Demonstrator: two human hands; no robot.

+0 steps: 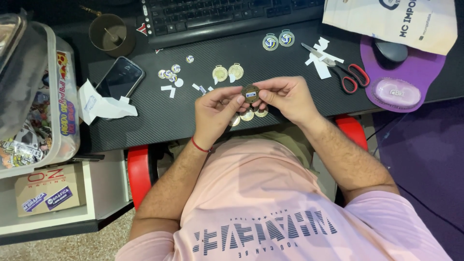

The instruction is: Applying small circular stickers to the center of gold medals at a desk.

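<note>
Both my hands hold one small round gold medal [251, 93] with a blue and white sticker on its face, just above the near edge of the black desk [145, 121]. My left hand [216, 110] pinches it from the left, my right hand [286, 96] from the right. Three more gold medals [247, 115] lie under my hands. Two bare gold medals [228, 72] sit further back, and two medals with volleyball stickers [278, 40] lie near the keyboard [217, 17]. Several small round stickers [170, 73] and white paper scraps [168, 90] lie to the left.
Red-handled scissors [344, 72] lie on paper scraps at the right, beside a purple mouse pad [420, 72] with a mouse [390, 50]. A phone [120, 78], crumpled paper [99, 105], a dark cup [110, 34] and a clear plastic box [58, 121] stand at the left. A white bag [391, 19] lies back right.
</note>
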